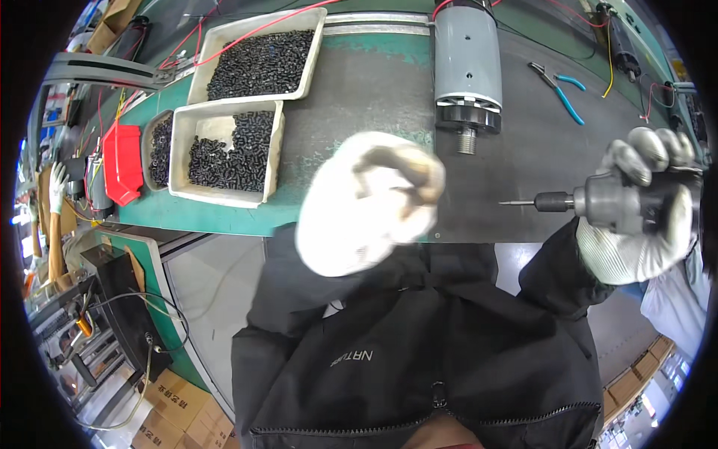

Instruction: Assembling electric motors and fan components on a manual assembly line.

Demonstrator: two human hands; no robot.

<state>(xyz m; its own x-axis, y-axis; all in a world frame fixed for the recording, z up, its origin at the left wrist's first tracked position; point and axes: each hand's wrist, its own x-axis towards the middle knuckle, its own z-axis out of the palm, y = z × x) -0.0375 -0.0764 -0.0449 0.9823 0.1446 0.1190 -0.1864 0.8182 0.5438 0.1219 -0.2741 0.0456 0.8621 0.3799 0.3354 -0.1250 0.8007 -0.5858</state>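
Note:
My right hand (636, 209), in a white and grey work glove, is wrapped round a dark power screwdriver (613, 203). Its thin bit points left over the bench. My left hand (366, 202), in a white glove, is raised close above the bench's front edge, bright and partly blurred. Its fingers are curled together; whatever they hold, if anything, cannot be made out. Beyond and between the hands lies a grey cylindrical motor (468, 63) with a black end ring and a threaded shaft facing me. Pliers with blue handles (561, 88) lie to its right.
Two off-white bins (278, 153) of small black parts stand at the left, beside a smaller container (147, 161) and a red tray (122, 165). Red wires hang over the rear bin. Another person's gloved hand (57, 183) shows at the far left. Cardboard boxes (176, 400) lie below.

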